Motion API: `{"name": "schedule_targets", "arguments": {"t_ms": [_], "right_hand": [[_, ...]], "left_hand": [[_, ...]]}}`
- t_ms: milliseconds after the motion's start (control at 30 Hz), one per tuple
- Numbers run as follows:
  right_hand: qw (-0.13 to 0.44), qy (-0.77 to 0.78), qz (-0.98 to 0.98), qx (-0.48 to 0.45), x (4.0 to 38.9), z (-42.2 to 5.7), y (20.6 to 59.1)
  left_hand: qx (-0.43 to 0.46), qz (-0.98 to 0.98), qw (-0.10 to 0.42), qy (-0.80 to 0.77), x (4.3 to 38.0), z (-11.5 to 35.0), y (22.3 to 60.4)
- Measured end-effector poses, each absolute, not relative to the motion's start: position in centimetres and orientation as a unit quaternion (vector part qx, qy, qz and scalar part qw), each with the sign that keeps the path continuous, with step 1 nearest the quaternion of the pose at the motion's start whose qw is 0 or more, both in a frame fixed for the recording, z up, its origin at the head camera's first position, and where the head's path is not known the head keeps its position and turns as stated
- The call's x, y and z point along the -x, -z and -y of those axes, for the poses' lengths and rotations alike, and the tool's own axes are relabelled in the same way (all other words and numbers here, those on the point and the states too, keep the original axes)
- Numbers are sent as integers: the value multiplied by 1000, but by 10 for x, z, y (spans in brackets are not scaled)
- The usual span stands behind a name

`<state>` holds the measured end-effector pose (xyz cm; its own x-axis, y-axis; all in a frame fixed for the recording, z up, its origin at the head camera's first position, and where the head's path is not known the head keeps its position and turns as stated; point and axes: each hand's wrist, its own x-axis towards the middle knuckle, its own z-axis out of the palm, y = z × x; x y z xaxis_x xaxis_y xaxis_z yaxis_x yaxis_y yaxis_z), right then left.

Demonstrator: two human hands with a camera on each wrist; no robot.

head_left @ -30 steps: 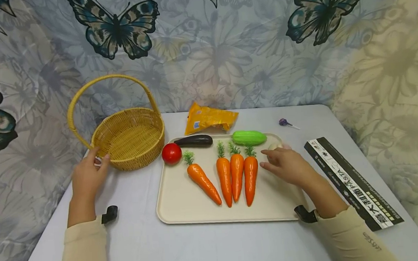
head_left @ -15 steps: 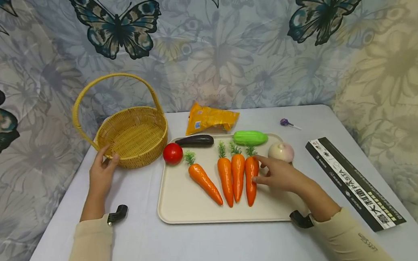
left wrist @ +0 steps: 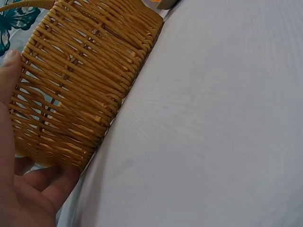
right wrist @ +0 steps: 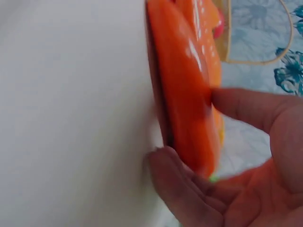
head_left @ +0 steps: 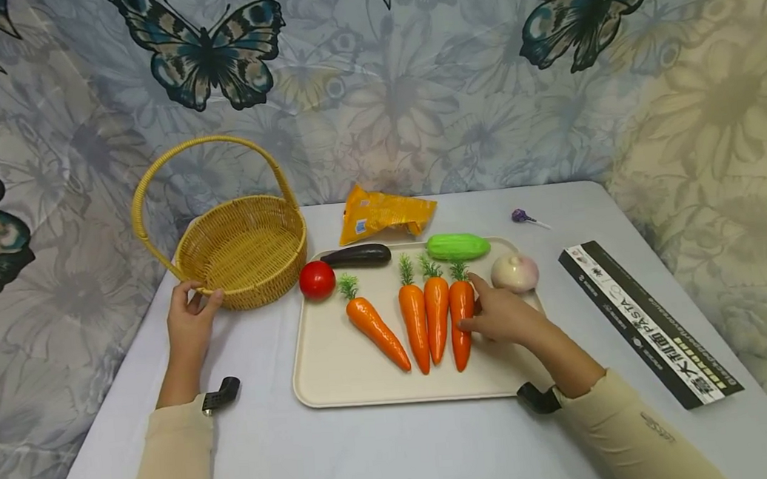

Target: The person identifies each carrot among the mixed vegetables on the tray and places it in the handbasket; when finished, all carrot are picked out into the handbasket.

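Observation:
My left hand (head_left: 187, 324) grips the near left side of a yellow wicker basket (head_left: 260, 285). In the left wrist view the thumb lies by the rim and the fingers curl at the bottom edge of the woven wall (left wrist: 80, 90). On the beige tray (head_left: 354, 386), my right hand (head_left: 504, 313) holds the rightmost orange carrot (head_left: 460, 301), thumb on one side and fingers at the other, as the right wrist view shows of that carrot (right wrist: 184, 85). Three more carrots lie to its left, among them a slanted one (head_left: 378, 334).
A tomato (head_left: 317, 280), an eggplant (head_left: 358, 255), a green cucumber-like vegetable (head_left: 457, 246) and an onion (head_left: 515, 272) lie along the tray's far side. Behind are an orange snack bag (head_left: 385, 213) and a lollipop (head_left: 521, 216). A black pasta box (head_left: 650, 321) lies on the right.
My right hand has moved left from beside the onion onto the rightmost carrot and taken hold of it. The left hand and basket have shifted slightly right.

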<state>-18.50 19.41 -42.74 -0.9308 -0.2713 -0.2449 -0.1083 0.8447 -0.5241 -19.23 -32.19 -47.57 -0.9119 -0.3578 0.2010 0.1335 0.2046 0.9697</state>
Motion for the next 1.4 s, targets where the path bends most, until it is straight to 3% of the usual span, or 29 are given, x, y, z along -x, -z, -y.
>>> {"name": "schedule_targets", "arguments": {"t_ms": [233,333,467,867,1167,1400], "right_hand": [[194,293,-935,39,186,-182,438],[177,291,-939,35,186,-181,438],[143,289,-946,41,188,-186,435],[131,508,-848,71,197,-198,425],[116,570,-805,120,219,-181,416],[137,575,-796,132,240,-160,409]], "left_hand": [[-71,739,198,640,193,326,480],[-61,735,201,644,196,328,483],[-59,737,205,641,198,328,485],[-63,751,208,624,196,324,483],[-68,761,208,611,198,326,477],[-77,761,210,609,196,324,478]]}}
